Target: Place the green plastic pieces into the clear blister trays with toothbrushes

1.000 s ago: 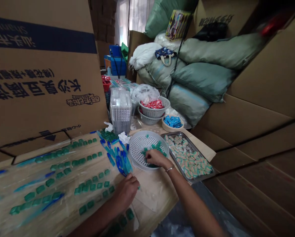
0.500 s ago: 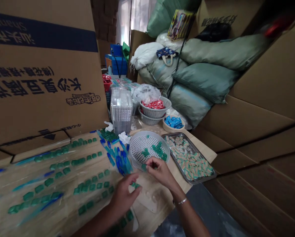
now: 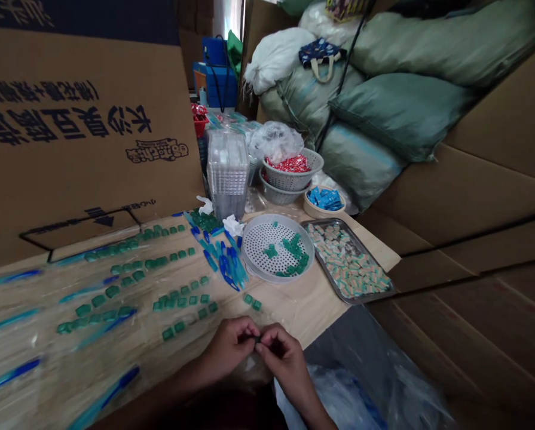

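Close to the table's near edge, my left hand (image 3: 232, 343) and my right hand (image 3: 286, 353) meet fingertip to fingertip. Both pinch one small dark green piece (image 3: 257, 340), mostly covered by the fingers. Just beyond them two green cubes (image 3: 252, 302) lie on the table. A grey perforated round tray (image 3: 254, 246), farther back, holds clustered green pieces (image 3: 298, 254). Rows of green cubes (image 3: 112, 291) run across the table to the left. Blue and teal plastic pieces (image 3: 229, 266) lie heaped left of the round tray.
A metal tray (image 3: 334, 286) of beige-and-green pieces stands at right. Behind are stacked clear containers (image 3: 226, 173), grey baskets (image 3: 289, 178) with red packets, and a tub (image 3: 323, 212) of blue packets. A large cardboard box (image 3: 88, 179) walls the left; sacks (image 3: 401, 113) are piled behind.
My right hand has left the round tray's edge and come back toward me to meet my left hand. Both now grip one green piece. The camera view has tilted down.
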